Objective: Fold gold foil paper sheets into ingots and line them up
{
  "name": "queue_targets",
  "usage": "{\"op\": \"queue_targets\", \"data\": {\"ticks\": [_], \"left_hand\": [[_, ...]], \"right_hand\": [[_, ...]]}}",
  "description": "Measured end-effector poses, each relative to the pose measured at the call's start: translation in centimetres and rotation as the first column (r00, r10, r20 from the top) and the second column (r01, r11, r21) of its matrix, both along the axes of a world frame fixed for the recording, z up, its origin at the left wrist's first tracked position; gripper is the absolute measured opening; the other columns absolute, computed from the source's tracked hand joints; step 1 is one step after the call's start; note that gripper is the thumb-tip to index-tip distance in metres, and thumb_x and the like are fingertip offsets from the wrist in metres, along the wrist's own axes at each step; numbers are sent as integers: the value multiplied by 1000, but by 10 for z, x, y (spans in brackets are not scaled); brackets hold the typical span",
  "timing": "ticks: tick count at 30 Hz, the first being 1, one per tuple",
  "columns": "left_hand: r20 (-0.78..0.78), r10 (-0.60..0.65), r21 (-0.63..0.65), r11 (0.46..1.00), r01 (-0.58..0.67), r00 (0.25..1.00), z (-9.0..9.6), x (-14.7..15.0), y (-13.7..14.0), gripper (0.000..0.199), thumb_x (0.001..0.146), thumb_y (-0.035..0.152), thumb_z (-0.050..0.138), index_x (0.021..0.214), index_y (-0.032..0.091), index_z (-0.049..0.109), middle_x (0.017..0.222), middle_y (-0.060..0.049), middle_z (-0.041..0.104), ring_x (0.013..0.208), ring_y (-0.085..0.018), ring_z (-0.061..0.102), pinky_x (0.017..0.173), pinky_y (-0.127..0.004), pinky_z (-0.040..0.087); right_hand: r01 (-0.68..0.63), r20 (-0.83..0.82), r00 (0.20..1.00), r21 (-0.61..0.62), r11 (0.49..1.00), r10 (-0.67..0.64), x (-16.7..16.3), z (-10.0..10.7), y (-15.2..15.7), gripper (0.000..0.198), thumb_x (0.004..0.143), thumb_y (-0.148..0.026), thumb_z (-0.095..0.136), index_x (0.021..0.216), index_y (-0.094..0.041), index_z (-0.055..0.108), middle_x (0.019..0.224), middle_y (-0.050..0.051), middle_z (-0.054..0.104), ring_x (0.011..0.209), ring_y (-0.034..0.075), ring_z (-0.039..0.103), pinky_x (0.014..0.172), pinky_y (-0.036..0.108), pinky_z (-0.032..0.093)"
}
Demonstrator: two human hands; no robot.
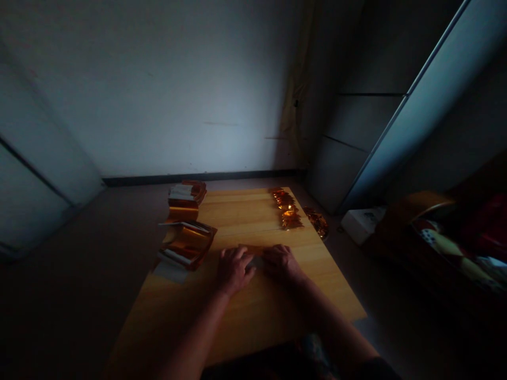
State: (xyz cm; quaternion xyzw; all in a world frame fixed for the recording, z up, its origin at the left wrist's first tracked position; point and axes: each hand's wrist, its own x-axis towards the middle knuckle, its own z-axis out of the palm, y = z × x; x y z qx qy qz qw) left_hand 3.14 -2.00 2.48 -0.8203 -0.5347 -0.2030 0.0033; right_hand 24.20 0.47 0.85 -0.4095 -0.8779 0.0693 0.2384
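Note:
In the head view, a small sheet of copper-gold foil paper with a grey-white side [257, 262] lies on the wooden tabletop [273, 332] between my hands. My left hand [233, 270] is at its left end, fingers curled over the edge. Closed at its right end is my right hand [283, 264], whose fingertips are partly hidden. Left of my hands are curled stacks of the same foil sheets [189, 240], some showing their pale side. A row of shiny folded foil pieces [288, 211] sits by the table's right edge.
More crumpled-looking shiny foil [317, 222] is beyond the table's right edge, lower down. A white box [362, 224] stands on the floor to the right, beside dark furniture with cloth on it. A pale wall [178, 105] rises behind the table. The room is dim.

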Motion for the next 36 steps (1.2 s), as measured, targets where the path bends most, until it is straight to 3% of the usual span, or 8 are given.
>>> {"op": "queue_targets", "data": {"ticks": [5, 16, 24, 29, 36], "left_hand": [[18, 21, 1, 1000, -21, 1000, -1, 0, 3, 26, 77, 32, 58, 102, 29, 64, 116, -6, 60, 101, -25, 54, 90, -48, 34], [39, 22, 19, 1000, -23, 999, -7, -2, 6, 22, 79, 32, 58, 98, 29, 66, 114, -6, 62, 102, -26, 55, 89, -48, 34], [41, 24, 14, 1000, -25, 999, -5, -1, 6, 22, 82, 24, 53, 97, 31, 68, 112, -5, 64, 101, -24, 56, 88, -46, 36], [52, 10, 18, 1000, -11, 999, -8, -3, 6, 21, 80, 27, 55, 95, 30, 69, 114, -5, 63, 104, -25, 55, 91, -49, 35], [80, 13, 38, 999, -17, 997, -11, -3, 8, 19, 84, 26, 51, 88, 29, 69, 112, -4, 65, 101, -23, 57, 94, -50, 33]], "right_hand": [[34, 37, 999, -70, 997, -32, -2, 2, 3, 28, 82, -41, 63, 107, -30, 67, 116, 4, 62, 102, 20, 49, 87, 35, 34], [130, -13, 991, -80, 988, -132, -16, -3, 13, 15, 83, -37, 64, 86, -25, 71, 103, 4, 65, 95, 18, 51, 84, 32, 33], [2, -76, 997, -61, 998, -6, -8, -9, 14, 21, 79, -38, 68, 98, -29, 70, 108, 3, 65, 97, 18, 53, 87, 33, 33], [42, -59, 997, -79, 996, -46, -9, -9, 18, 9, 81, -30, 66, 86, -26, 72, 102, 3, 67, 93, 17, 55, 85, 32, 35], [103, -19, 994, -124, 987, -107, -14, -8, 27, 11, 82, -34, 65, 86, -27, 72, 95, 1, 67, 90, 16, 55, 81, 29, 35]]}}
